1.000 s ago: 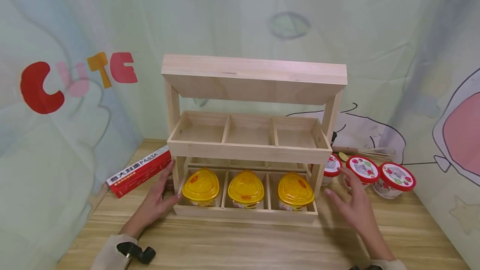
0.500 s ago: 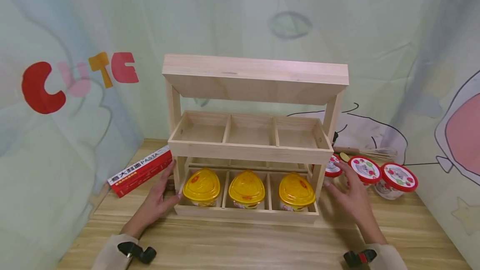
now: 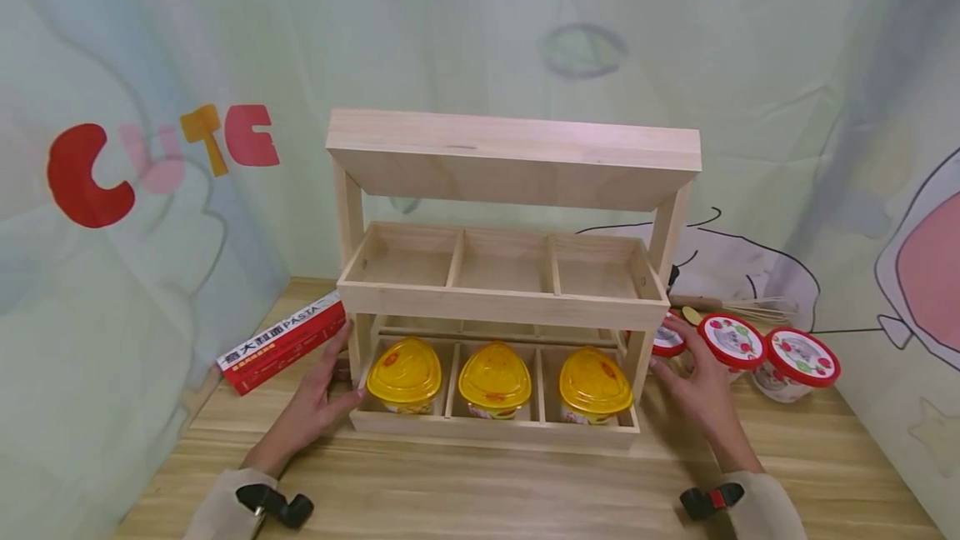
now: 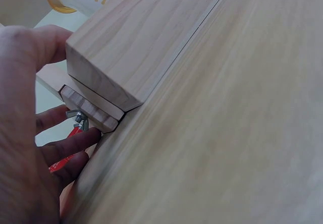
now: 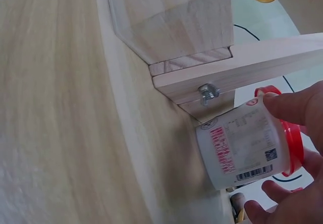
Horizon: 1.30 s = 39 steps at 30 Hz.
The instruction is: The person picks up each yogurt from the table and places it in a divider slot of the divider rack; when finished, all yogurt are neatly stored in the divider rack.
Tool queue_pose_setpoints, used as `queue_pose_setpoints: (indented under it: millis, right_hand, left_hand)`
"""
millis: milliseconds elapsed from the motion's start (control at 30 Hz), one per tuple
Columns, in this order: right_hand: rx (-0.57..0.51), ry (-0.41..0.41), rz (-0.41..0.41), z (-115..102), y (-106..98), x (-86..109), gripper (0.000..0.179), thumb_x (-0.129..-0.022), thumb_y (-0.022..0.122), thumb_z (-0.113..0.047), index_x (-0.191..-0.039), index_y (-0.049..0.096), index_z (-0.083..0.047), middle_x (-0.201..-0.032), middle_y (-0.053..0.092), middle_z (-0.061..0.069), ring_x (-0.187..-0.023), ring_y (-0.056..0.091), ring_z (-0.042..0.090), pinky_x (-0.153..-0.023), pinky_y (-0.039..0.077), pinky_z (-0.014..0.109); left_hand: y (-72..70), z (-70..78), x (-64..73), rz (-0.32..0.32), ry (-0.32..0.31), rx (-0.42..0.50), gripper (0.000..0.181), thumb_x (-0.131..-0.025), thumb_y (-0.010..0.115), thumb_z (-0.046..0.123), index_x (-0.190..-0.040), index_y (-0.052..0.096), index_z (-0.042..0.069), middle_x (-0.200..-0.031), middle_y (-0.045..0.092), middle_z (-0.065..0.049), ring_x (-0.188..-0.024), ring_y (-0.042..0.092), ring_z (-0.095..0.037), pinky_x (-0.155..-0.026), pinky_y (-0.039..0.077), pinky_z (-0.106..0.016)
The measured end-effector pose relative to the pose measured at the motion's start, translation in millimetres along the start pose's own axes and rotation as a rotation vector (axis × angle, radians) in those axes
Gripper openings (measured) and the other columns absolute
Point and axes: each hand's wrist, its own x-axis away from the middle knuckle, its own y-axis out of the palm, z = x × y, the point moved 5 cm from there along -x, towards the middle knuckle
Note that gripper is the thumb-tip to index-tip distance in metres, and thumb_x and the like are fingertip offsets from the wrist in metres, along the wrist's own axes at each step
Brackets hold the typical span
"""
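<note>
"Wood-grain tabletop (image 3: 487, 498) fills the lower frame. Locate the red-lidded cup (image 5: 239, 143)."

"Right of centre, beside the right end of the wooden rack (image 3: 502, 307). The right hand (image 3: 701, 394) pinches it between thumb and fingers."

"Left hand (image 3: 307, 407) status?"

"Thumb and fingers spread, against the rack's left end. Lower tray: three yellow-lidded cups (image 3: 408, 371), one per compartment. Far right: two matching tubs (image 3: 798, 355). Left: pasta box (image 3: 281, 344)."
</note>
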Motion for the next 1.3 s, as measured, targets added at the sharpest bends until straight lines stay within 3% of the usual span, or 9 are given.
queue_pose_setpoints:
  millis: [267,400,467,667,733,800,933,1100,1300]
  right_hand:
    - [-0.026,-0.061,0.038,6,5,-2.6,0.050,-0.100,0.076,-0.016,-0.148,0.061,-0.010,-0.174,0.037,0.017,-0.158,0.034,0.050,-0.117,0.041,0.073]
    - [-0.016,-0.069,0.078,7,6,-3.3,0.045,-0.101,0.075,-0.016,-0.144,0.064,-0.011,-0.172,0.042,0.014,-0.155,0.042,0.046,-0.112,0.055,0.046]
    - [-0.019,-0.062,0.083,6,7,-3.9,0.044,-0.101,0.075,-0.017,-0.144,0.065,-0.011,-0.172,0.043,0.013,-0.155,0.043,0.044,-0.110,0.055,0.041]
    - [-0.061,-0.056,0.100,3,7,-2.8,0.044,-0.102,0.073,-0.014,-0.144,0.064,-0.007,-0.171,0.043,0.015,-0.155,0.043,0.046,-0.115,0.046,0.060]
    - [-0.061,-0.069,0.118,2,8,-1.8,0.043,-0.102,0.073,-0.013,-0.143,0.064,-0.006,-0.169,0.047,0.014,-0.154,0.046,0.044,-0.118,0.047,0.047]
    - [-0.063,-0.091,0.142,1,8,-1.1,0.042,-0.102,0.072,-0.011,-0.143,0.065,-0.005,-0.166,0.050,0.014,-0.151,0.050,0.042,-0.116,0.045,0.025]
    - [-0.078,-0.124,0.193,-2,8,0.4,0.041,-0.101,0.073,-0.007,-0.141,0.067,-0.002,-0.162,0.055,0.015,-0.147,0.054,0.041,-0.103,0.030,-0.005]
    - [-0.074,-0.123,0.263,-6,2,3.0,0.040,-0.099,0.074,-0.007,-0.139,0.070,-0.005,-0.159,0.059,0.014,-0.148,0.053,0.038,-0.103,0.028,-0.006]
    - [-0.044,-0.136,0.358,-21,-12,3.4,0.038,-0.099,0.075,-0.008,-0.137,0.073,-0.008,-0.155,0.063,0.011,-0.137,0.061,0.035,-0.097,0.034,-0.005]
  left_hand:
    - [0.4,0.4,0.4,-0.007,0.005,0.011,0.109,-0.091,0.078,0.011,-0.175,0.009,0.022,-0.174,0.030,-0.025,-0.131,0.062,-0.043,-0.106,0.054,-0.034]
    - [-0.4,0.6,0.3,-0.004,0.009,0.004,0.109,-0.091,0.078,0.011,-0.175,0.009,0.022,-0.174,0.030,-0.025,-0.131,0.061,-0.042,-0.106,0.054,-0.035]
    - [-0.9,0.5,0.2,-0.001,0.016,0.003,0.110,-0.091,0.078,0.010,-0.175,0.009,0.021,-0.173,0.031,-0.025,-0.129,0.063,-0.042,-0.106,0.053,-0.033]
    - [0.8,-2.3,0.3,-0.004,0.016,0.014,0.109,-0.091,0.078,0.009,-0.175,0.010,0.021,-0.173,0.032,-0.024,-0.128,0.064,-0.039,-0.106,0.051,-0.026]
    - [1.4,-3.0,0.6,-0.006,0.009,0.014,0.109,-0.090,0.078,0.010,-0.175,0.009,0.022,-0.172,0.033,-0.024,-0.128,0.064,-0.037,-0.106,0.051,-0.025]
    - [1.4,-3.4,0.7,-0.002,0.006,0.017,0.110,-0.090,0.078,0.009,-0.175,0.010,0.022,-0.172,0.033,-0.023,-0.128,0.064,-0.036,-0.105,0.051,-0.025]
    - [0.3,-2.6,0.7,0.007,0.014,0.011,0.109,-0.090,0.079,0.009,-0.174,0.011,0.021,-0.171,0.036,-0.024,-0.128,0.065,-0.030,-0.105,0.052,-0.027]
    - [1.0,-3.4,0.3,0.004,0.017,0.010,0.109,-0.090,0.079,0.009,-0.174,0.011,0.021,-0.170,0.038,-0.023,-0.128,0.064,-0.018,-0.104,0.053,-0.026]
    - [0.4,-1.1,0.9,0.005,0.014,0.009,0.108,-0.091,0.078,0.009,-0.175,0.011,0.020,-0.170,0.036,-0.026,-0.127,0.065,-0.035,-0.104,0.052,-0.025]
